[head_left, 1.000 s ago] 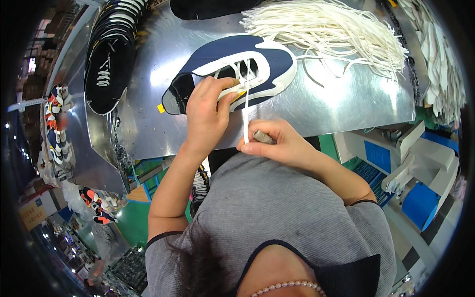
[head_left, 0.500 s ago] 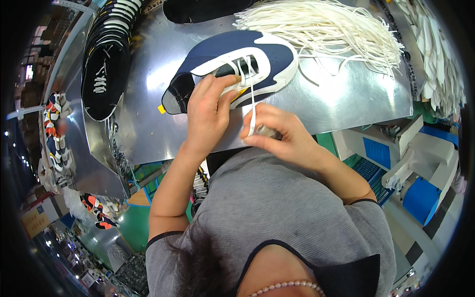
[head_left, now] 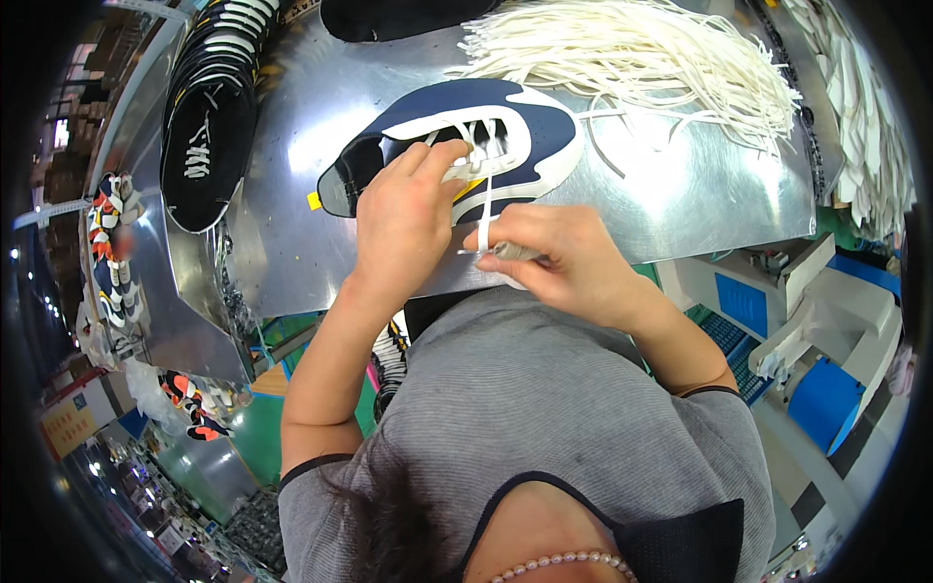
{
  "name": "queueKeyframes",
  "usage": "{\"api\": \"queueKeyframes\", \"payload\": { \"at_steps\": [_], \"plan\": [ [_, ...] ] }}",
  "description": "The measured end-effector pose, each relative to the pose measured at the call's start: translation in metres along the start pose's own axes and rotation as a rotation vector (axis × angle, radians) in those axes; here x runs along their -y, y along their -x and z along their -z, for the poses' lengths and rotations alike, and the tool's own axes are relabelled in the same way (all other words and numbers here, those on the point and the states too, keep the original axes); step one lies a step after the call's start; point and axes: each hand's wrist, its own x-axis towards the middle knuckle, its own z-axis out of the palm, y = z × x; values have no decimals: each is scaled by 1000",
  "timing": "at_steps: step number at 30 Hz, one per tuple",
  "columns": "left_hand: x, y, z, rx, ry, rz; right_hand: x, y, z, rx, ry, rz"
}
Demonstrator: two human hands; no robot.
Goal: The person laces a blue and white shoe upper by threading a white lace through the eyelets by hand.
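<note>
A navy and white shoe upper (head_left: 552, 139) lies flat on the metal table, its toe toward the right. White lace crosses its throat in several rows. My left hand (head_left: 406, 219) rests over its near side, fingers and thumb closed on the white eyelet edge. From the eyelets a white shoelace (head_left: 487, 209) runs taut toward me into my right hand (head_left: 569, 255), which is closed round it near the table's front edge. Something beige (head_left: 515, 252) shows among the right fingers; whether it is a tool handle or a finger wrap I cannot tell.
A heap of loose white laces (head_left: 632, 58) lies at the back right of the metal table (head_left: 292, 267). At the left runs a row of stacked black uppers (head_left: 202, 146). Another black piece (head_left: 408, 17) lies at the far edge. A white and blue machine (head_left: 826, 335) stands at right.
The shoe upper has shifted slightly toward me, its toe end most. My right hand has moved a little, with the lace still taut in it; my left hand keeps its hold.
</note>
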Motion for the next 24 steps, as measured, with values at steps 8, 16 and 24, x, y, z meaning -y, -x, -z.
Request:
{"api": "queueKeyframes", "payload": {
  "at_steps": [8, 16, 24],
  "plan": [
    [1, -2, 1, 37, -51, -58, -1, 6, 3, -16, -187, -88],
    [-6, -8, 7, 116, -9, 20, -54, -39, 3, -449, -460, -183],
    [-6, -11, -11, 0, -17, 74, -54, -46, -16, -665, -762, -248]
  ]
}}
